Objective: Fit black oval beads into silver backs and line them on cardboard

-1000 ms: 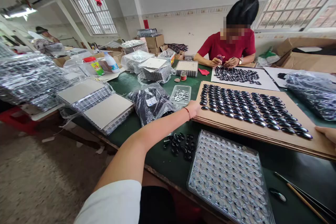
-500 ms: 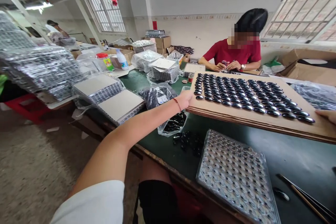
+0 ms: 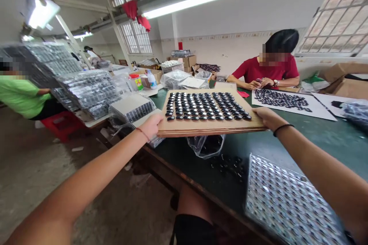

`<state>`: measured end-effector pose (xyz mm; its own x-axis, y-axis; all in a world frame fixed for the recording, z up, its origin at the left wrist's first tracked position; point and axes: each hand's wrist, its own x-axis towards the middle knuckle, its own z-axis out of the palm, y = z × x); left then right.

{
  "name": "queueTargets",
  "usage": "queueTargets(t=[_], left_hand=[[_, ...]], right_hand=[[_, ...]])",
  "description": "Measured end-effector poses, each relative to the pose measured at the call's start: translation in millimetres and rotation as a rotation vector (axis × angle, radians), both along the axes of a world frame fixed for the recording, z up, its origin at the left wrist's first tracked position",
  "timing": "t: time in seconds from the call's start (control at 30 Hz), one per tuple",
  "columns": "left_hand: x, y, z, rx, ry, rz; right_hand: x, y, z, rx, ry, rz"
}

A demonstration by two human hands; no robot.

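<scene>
My left hand [image 3: 152, 125] grips the left edge of a stack of brown cardboard sheets [image 3: 241, 123], and my right hand [image 3: 266, 117] grips its right end. The stack is held up level above the green table. Rows of shiny black oval pieces [image 3: 198, 109] lie on the top sheet. Under the stack, partly hidden by it, stands a clear plastic bag [image 3: 205, 147] with dark pieces inside. Loose black pieces [image 3: 230, 166] are scattered beside the bag. A clear plastic tray [image 3: 287, 195] with rows of round cavities lies below my right forearm.
Across the green table [image 3: 313, 138] a person in a red shirt [image 3: 267, 71] handles small pieces behind a white sheet [image 3: 322, 113] of black pieces. Packed trays [image 3: 130, 107] stand at the left edge. Another person in green [image 3: 21, 93] sits near a red stool [image 3: 63, 122].
The cardboard stack with the black pieces has moved left across the table in both hands, toward the packed trays. The view has turned left, and my right hand has come fully into sight.
</scene>
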<state>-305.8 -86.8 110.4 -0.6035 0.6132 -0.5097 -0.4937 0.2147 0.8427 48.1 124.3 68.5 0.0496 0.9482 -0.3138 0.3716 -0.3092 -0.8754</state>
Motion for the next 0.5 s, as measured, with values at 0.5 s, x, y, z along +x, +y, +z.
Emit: queueTargets(t=[0.5], left_hand=[[-96.2,-53.4,-40.2,-0.047,0.054,0.01]], right_hand=[[-119.8,-7.7,-36.3,-0.134,0.066,0.188]])
